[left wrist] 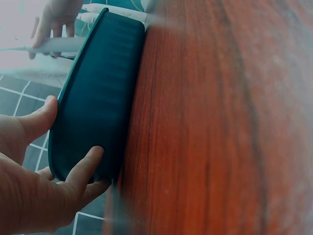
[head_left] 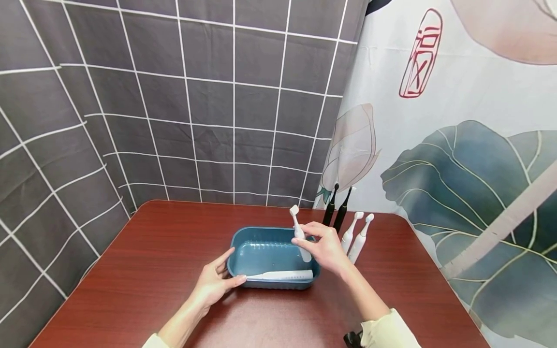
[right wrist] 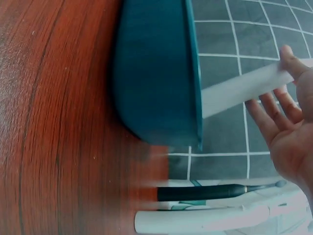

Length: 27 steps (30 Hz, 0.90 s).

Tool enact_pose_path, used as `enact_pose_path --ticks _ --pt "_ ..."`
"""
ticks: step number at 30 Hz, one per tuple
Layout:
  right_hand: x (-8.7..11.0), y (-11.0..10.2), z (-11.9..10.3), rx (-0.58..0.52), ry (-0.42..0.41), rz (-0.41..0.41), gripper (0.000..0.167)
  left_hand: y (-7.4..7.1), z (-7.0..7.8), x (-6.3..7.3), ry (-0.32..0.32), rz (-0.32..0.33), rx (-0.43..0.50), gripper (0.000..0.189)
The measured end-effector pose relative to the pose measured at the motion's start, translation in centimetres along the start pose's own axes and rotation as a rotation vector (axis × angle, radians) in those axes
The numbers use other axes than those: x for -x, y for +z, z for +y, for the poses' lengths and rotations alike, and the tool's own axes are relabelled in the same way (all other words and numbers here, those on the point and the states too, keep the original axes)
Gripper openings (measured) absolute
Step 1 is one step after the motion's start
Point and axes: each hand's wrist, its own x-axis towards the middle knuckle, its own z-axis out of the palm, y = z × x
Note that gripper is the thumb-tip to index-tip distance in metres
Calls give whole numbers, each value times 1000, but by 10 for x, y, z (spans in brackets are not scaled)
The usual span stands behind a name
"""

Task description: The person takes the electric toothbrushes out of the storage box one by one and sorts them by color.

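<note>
A blue plastic storage bin (head_left: 274, 228) sits on the table. My left hand (head_left: 210, 284) grips its left end, thumb at the near rim and fingers along the outer wall, as the left wrist view (left wrist: 54, 188) also shows. Above the bin's right part, my right hand (head_left: 324, 245) pinches a white electric toothbrush (head_left: 300, 237) between thumb and fingers, brush head up. In the right wrist view, the bin's wall (right wrist: 156, 73) hides the toothbrush's lower end (right wrist: 234, 95). Another white electric toothbrush (head_left: 287, 275) lies inside the bin along its near wall.
Right of the bin stand two black electric toothbrushes (head_left: 341, 215) and two white ones (head_left: 358, 242), all upright. The reddish-brown table (head_left: 183, 241) meets a grey grid-patterned curtain (head_left: 209, 101) behind. A floral cloth (head_left: 435, 193) hangs at the right.
</note>
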Motion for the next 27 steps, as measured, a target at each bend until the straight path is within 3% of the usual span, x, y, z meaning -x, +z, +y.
enact_pose_path --ticks 7,12,21,27 --pt "10 -20 -8 -103 37 4 32 0 -1 0 0 -6 9 87" --pt "17 -39 -12 -92 49 37 33 0 -1 0 -1 -6 2 87" --pt "37 -78 -1 -69 97 151 32 0 0 -1 3 -3 -4 87" --pt "51 -99 9 -175 99 180 34 1 0 0 1 -9 19 87"
